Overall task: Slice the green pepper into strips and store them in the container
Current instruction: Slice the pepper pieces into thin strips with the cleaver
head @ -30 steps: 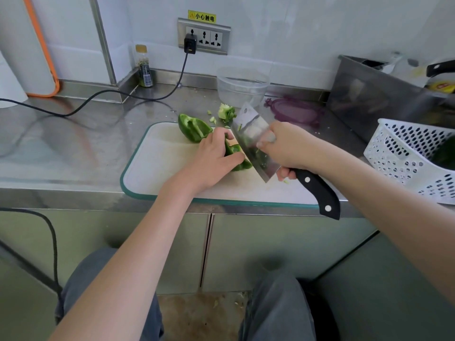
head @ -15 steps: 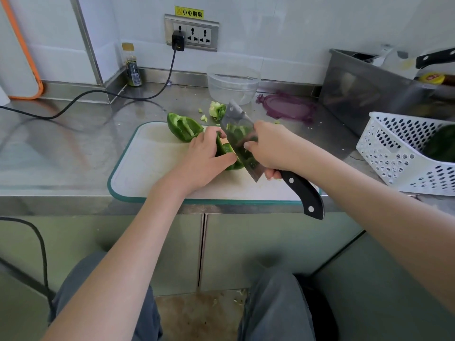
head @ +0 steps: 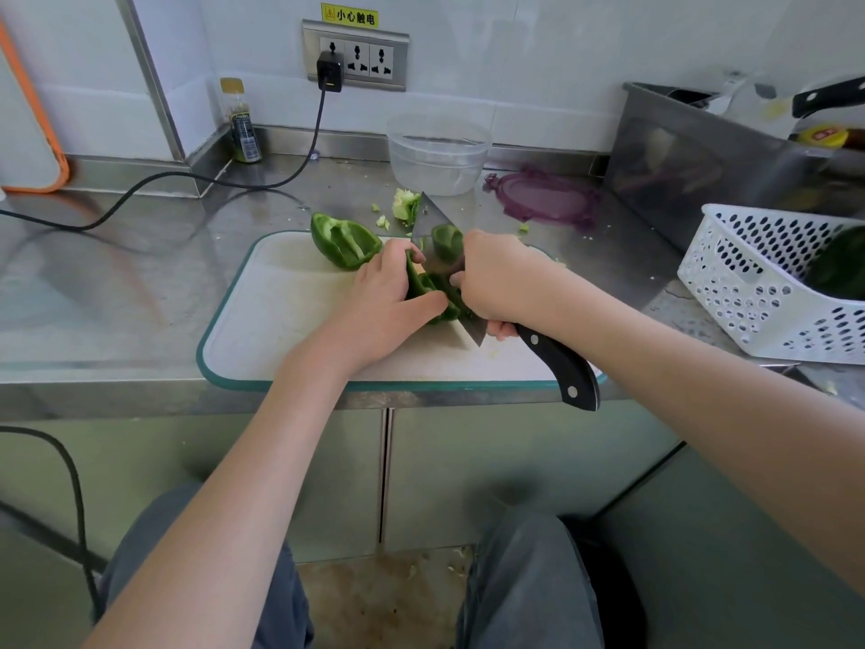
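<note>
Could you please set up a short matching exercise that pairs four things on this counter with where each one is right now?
Things:
1. cleaver
2. clear container
3. purple lid
4. pepper half

Places:
A. flat on the steel counter, right of the clear tub
B. on the far left corner of the cutting board, untouched
C. gripped by the right hand, blade down in the pepper piece that the left hand holds
D. at the back of the counter by the wall, no strips in it

Pairs: 1-C, 2-D, 3-A, 4-B
</note>
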The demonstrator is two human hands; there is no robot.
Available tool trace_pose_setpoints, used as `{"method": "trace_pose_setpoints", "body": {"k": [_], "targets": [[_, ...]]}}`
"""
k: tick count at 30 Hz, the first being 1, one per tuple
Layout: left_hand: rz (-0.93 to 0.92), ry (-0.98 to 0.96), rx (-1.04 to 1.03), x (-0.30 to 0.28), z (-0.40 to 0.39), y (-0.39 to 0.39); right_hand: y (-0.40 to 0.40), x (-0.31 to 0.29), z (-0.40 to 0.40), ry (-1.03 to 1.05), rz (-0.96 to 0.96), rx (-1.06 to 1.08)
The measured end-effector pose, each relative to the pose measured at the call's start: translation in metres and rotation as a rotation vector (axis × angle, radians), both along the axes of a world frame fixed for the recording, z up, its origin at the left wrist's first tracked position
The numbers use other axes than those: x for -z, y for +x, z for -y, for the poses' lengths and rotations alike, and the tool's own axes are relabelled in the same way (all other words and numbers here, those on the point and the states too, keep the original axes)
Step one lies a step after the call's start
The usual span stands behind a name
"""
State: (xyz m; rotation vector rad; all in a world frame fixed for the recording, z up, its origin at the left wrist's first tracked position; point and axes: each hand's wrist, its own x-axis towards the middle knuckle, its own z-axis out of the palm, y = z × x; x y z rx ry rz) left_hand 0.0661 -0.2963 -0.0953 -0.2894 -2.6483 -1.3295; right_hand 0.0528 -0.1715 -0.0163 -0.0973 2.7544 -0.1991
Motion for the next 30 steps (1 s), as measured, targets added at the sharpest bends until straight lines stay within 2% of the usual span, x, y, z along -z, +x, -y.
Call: {"method": "trace_pose_setpoints", "body": {"k": [3, 5, 9, 13, 20, 23, 27, 30], "targets": [[0.016, -0.007, -0.007, -0.003, 0.0, 0.002, -0.005, 0.004, 0.005, -0.002, -0.154, -0.059], [0.017, -0.009, -0.015, -0.005, -0.001, 0.004, -0.011, 0.005, 0.01, -0.026, -0.157, -0.058], [0.005, -0.008, -0.033, -0.005, -0.002, 0.006, -0.01, 0.007, 0.011, -0.213, -0.283, -0.086], [0.001, 0.003, -0.022, -0.004, 0.0, 0.006, -0.005, 0.005, 0.001, -0.102, -0.132, -0.033], [0.043, 0.02, 0.001, -0.004, 0.003, 0.005, -0.011, 0.001, -0.026, -0.08, -0.192, -0.038], [0.078, 0.061, 0.009, -0.007, 0.002, 0.006, -0.014, -0.003, -0.038, -0.173, -0.179, -0.006], [0.127, 0.117, 0.023, -0.015, 0.007, 0.003, -0.014, -0.018, -0.056, -0.283, -0.262, 0.078], [0.181, 0.08, 0.101, -0.017, 0.013, 0.004, -0.011, -0.026, -0.061, -0.301, -0.252, 0.077]]}}
